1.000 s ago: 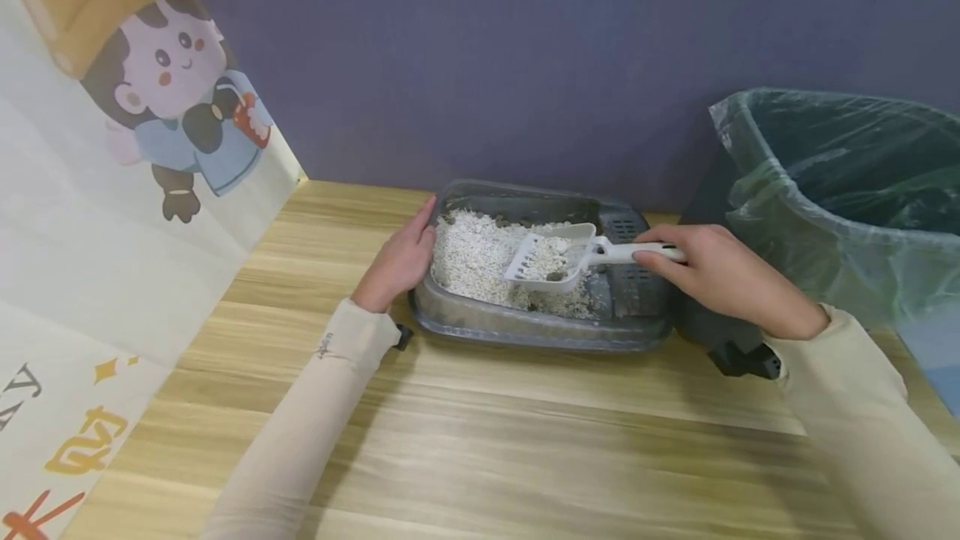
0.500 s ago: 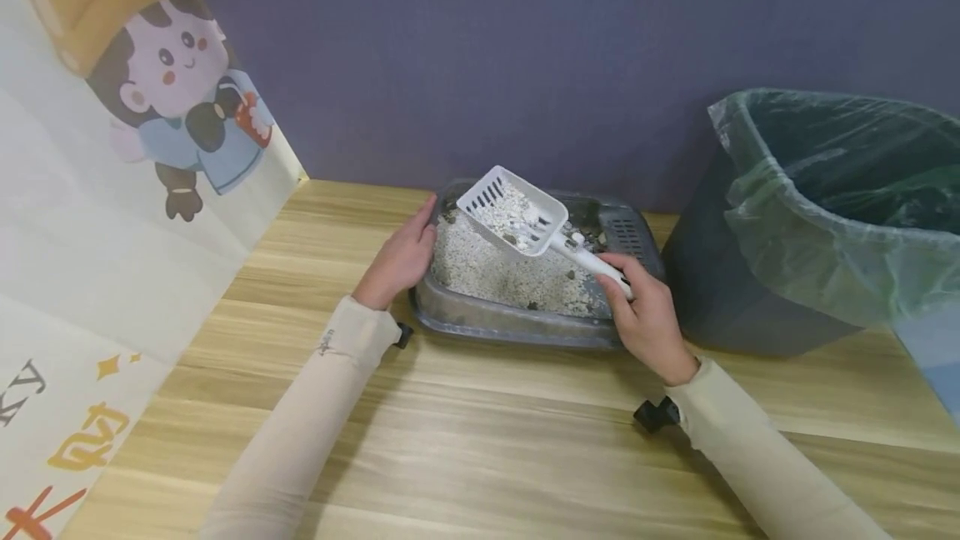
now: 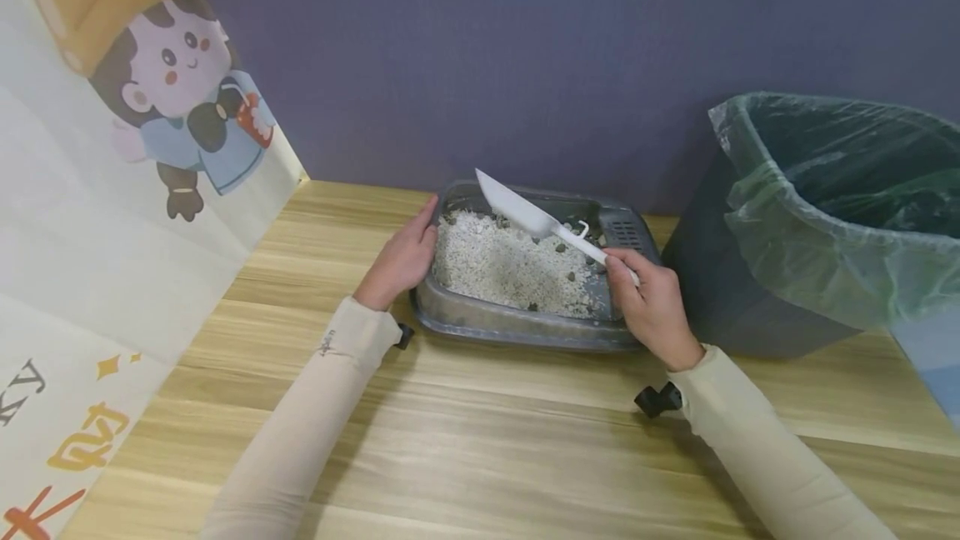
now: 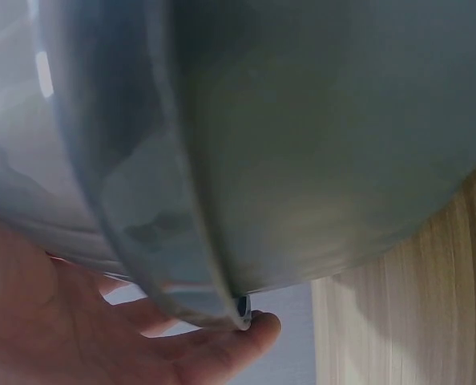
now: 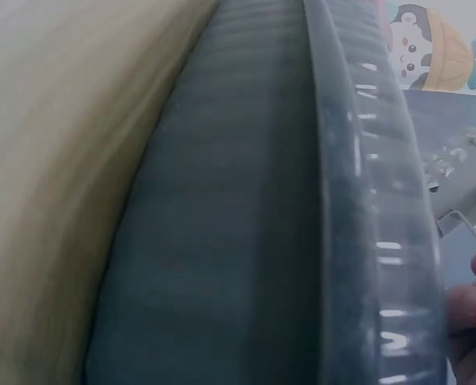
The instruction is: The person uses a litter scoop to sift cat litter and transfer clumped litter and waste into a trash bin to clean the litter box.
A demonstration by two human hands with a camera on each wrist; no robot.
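A grey litter box (image 3: 517, 327) holds pale granular litter (image 3: 495, 261) with several dark clumps. My left hand (image 3: 401, 261) lies against its left end, fingers fairly straight along the rim; in the left wrist view the fingers (image 4: 214, 345) touch the rim's edge. My right hand (image 3: 652, 302) grips the handle of a white litter scoop (image 3: 525, 215) above the box. The scoop is tipped on its side, so its back shows and its inside is hidden. At the right edge of the right wrist view, part of the right hand (image 5: 472, 309) shows beyond the box rim.
A dark bin (image 3: 731, 290) lined with a thin clear-green bag (image 3: 832, 248) stands right of the litter box. Behind rises a purple-grey wall (image 3: 480, 57); a white panel with a cartoon figure (image 3: 180, 82) borders the wooden tabletop (image 3: 480, 432) on the left.
My right hand moved left and nearer, lifting the scoop from the litter, then turned it from face up onto its side. Litter visible in the scoop is no longer seen. The left hand stayed put.
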